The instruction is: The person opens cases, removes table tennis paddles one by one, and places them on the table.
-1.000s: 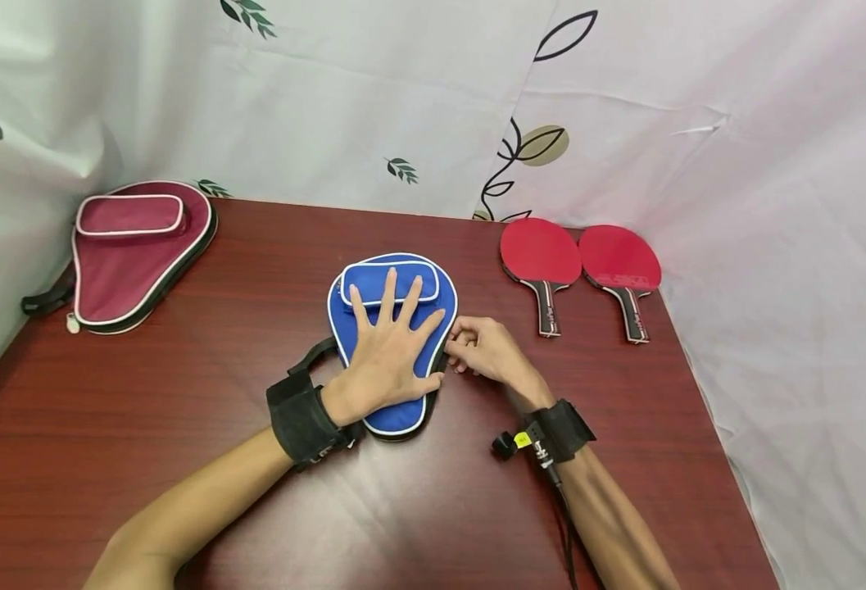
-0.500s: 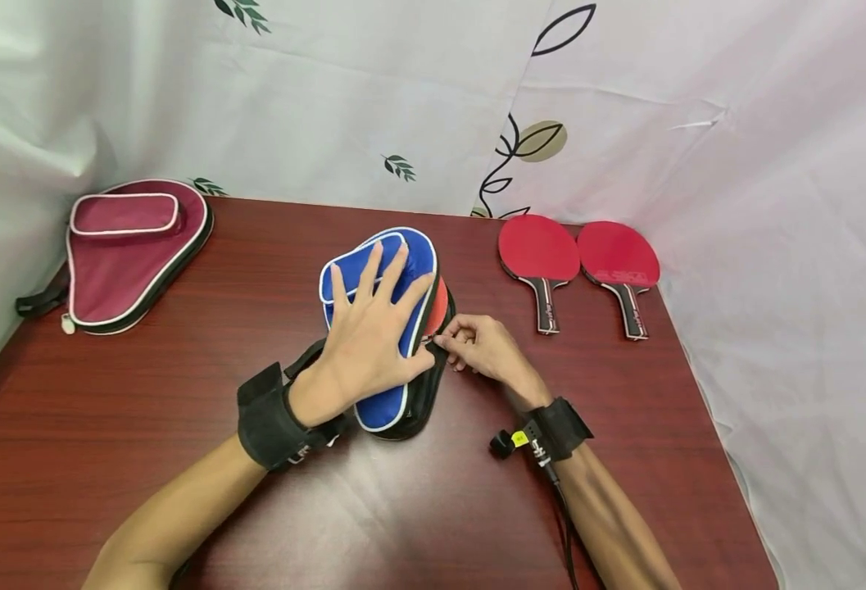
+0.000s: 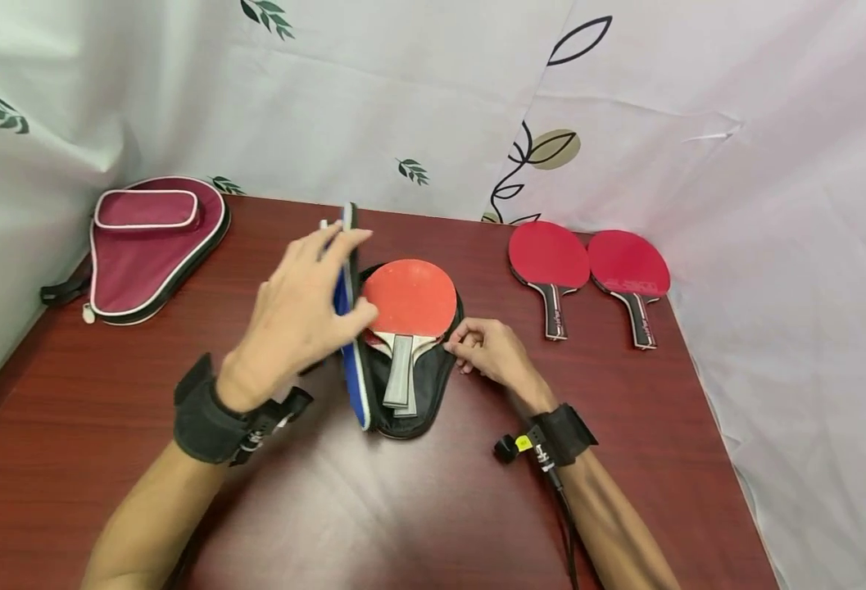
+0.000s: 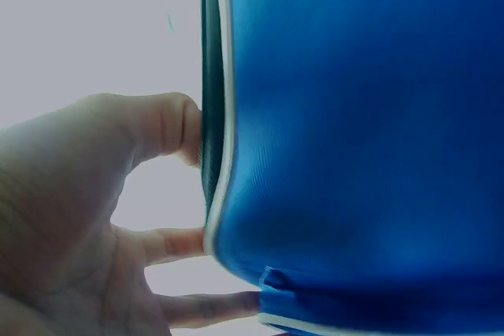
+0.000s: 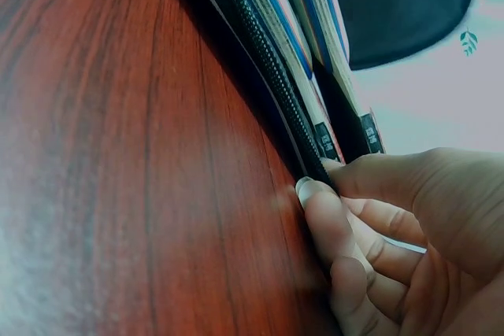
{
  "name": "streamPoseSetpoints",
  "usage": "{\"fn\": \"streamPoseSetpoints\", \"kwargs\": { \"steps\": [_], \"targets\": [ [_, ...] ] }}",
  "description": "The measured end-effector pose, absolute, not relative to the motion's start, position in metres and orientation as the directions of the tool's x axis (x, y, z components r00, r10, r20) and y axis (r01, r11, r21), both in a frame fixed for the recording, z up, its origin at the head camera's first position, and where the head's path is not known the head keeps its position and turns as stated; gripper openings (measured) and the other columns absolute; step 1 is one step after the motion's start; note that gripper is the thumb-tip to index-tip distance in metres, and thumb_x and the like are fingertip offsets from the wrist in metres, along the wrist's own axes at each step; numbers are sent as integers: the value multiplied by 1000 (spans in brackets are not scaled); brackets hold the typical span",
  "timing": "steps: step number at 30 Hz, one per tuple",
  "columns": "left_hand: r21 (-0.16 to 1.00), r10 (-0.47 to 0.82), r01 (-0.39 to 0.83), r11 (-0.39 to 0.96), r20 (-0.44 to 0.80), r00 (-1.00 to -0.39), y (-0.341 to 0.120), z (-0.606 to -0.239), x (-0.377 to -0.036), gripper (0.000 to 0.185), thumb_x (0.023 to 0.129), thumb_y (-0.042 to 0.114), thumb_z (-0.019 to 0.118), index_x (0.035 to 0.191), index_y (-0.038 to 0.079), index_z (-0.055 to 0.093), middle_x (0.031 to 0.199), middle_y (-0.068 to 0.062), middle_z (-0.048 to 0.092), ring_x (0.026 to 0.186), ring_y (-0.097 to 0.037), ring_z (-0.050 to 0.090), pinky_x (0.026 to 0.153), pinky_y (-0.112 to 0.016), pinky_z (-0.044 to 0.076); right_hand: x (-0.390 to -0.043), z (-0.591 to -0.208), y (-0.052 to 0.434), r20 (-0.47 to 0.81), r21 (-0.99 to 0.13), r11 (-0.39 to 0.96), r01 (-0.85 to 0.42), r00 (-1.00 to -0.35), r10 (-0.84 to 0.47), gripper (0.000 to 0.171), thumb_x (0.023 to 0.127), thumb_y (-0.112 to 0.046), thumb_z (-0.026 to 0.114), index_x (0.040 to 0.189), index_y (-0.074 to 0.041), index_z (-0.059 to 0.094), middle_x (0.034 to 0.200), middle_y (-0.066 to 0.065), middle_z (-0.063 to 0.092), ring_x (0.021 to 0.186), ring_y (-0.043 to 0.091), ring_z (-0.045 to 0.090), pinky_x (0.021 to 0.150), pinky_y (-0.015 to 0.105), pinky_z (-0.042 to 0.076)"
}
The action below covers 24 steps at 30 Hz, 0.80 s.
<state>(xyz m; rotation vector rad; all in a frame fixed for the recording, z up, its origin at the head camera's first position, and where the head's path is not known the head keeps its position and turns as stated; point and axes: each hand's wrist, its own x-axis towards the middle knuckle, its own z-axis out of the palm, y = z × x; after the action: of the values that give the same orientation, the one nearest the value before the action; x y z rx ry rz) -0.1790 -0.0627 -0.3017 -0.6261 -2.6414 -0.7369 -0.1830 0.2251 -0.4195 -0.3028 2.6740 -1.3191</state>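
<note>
Item: blue paddle case, mid-worktop — our left hand grips its lid, stood on edge; our right hand pinches the zipper rim at 3 o'clock. Inside lies a red paddle. Maroon case at 10 o'clock; two red paddles at 2 o'clock.

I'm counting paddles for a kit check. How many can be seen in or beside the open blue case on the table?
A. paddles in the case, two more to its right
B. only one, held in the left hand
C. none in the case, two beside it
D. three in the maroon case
A: the blue case stands open with paddles inside, and two red paddles lie on the table to its right.
</note>
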Motion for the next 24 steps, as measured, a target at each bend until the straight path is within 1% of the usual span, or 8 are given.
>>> {"fn": "streamPoseSetpoints", "kwargs": {
  "steps": [2, 4, 6, 9, 13, 16, 21, 24],
  "targets": [
    [427, 297, 492, 759, 445, -845, -81, -301, -183, 65, 80, 24, 69, 144, 21, 53, 143, -13, 52, 122, -32, 53, 81, -59, 51, -184, -418, 223, -28, -790, 599, -131, -968, -249, 11, 93, -23, 76, 87, -15, 71, 64, 1, 68, 54, 15, 66, 47, 25, 46],
    [449, 271, 492, 746, 469, -840, -101, -303, -187, 59, 80, 15, 67, 139, 17, 58, 134, -12, 57, 102, -27, 59, 79, -49, 49, -185, -417, 222, -26, -785, 604, -137, -967, -253, 10, 93, -23, 76, 87, -15, 72, 64, 0, 68, 55, 15, 66, 47, 26, 45],
    [470, 249, 493, 732, 489, -836, -121, -307, -190, 54, 80, 8, 66, 133, 14, 62, 126, -12, 59, 84, -22, 54, 73, -41, 42, -185, -418, 221, -31, -777, 615, -136, -967, -252, 10, 93, -23, 76, 87, -16, 72, 64, -1, 68, 55, 15, 66, 48, 26, 45],
    [500, 211, 470, 727, 489, -846, -153, -319, -193, 48, 79, 3, 66, 127, 11, 66, 115, -11, 59, 71, -13, 45, 66, -31, 34, -186, -420, 221, -41, -755, 643, -133, -968, -248, 10, 93, -24, 76, 87, -19, 72, 64, -4, 68, 55, 13, 67, 50, 28, 45],
    [564, 189, 435, 702, 441, -877, -188, -341, -196, 38, 85, 0, 68, 122, 9, 66, 105, -9, 54, 69, -9, 39, 63, -24, 30, -186, -421, 222, -31, -740, 657, -146, -968, -251, 9, 94, -25, 75, 87, -20, 71, 64, -6, 68, 56, 12, 67, 51, 29, 46],
    [651, 188, 423, 630, 401, -897, -206, -360, -201, 34, 89, -1, 70, 122, 6, 64, 98, -9, 52, 68, -8, 39, 62, -21, 31, -182, -421, 223, -7, -736, 657, -166, -967, -253, 9, 94, -22, 75, 87, -19, 70, 64, -6, 67, 56, 11, 67, 51, 30, 47],
    [824, 190, 365, 434, 313, -931, -222, -385, -210, 47, 92, -5, 68, 135, 0, 51, 106, -13, 57, 80, -7, 55, 69, -16, 42, -170, -412, 219, 104, -710, 668, -225, -971, -217, 11, 93, -15, 73, 85, -16, 66, 65, -6, 65, 53, 9, 62, 52, 28, 48],
    [881, 138, 300, 366, 267, -954, -226, -396, -212, 57, 93, -2, 67, 143, 3, 41, 115, -10, 51, 92, -9, 57, 74, -15, 46, -163, -402, 210, 206, -697, 667, -261, -965, -162, 12, 95, -19, 71, 88, -17, 62, 65, -6, 61, 51, 8, 59, 52, 28, 47]
  ]
}}
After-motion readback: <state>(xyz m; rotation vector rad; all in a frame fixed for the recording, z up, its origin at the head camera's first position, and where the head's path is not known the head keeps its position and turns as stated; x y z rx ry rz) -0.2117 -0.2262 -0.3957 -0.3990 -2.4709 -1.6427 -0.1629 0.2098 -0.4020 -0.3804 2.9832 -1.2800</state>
